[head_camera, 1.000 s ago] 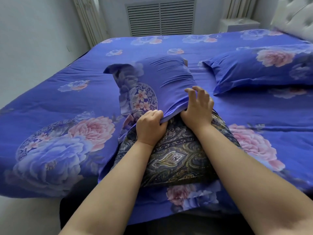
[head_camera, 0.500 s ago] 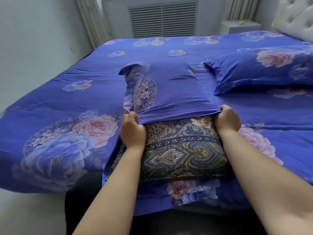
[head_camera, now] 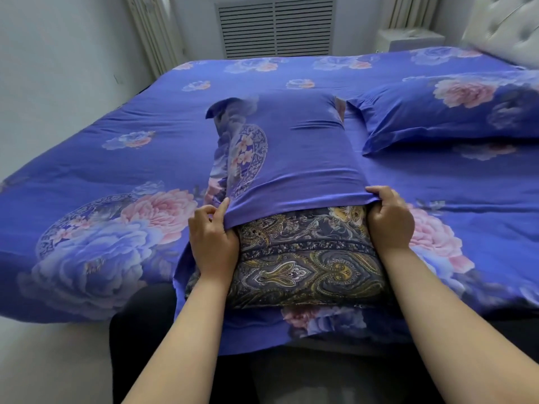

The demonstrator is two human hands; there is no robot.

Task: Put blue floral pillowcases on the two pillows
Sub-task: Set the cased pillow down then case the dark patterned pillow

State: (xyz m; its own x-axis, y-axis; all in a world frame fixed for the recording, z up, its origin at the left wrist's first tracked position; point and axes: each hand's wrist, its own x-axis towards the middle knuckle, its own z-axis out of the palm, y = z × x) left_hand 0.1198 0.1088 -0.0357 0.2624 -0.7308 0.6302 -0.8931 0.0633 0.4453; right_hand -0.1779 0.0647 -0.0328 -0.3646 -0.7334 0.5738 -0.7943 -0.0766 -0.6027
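We see the pillow [head_camera: 306, 263] lying on the bed [head_camera: 116, 170], its far part inside the pillowcase [head_camera: 291, 158], its near part outside; the left hand [head_camera: 213, 243] sits at the pillow's left side, the right hand [head_camera: 389, 220] at its right, the pillowcase's open edge spanning between their fingers; beyond and right of the right fingers lies the second pillow [head_camera: 455, 112], against the headboard [head_camera: 507, 27].
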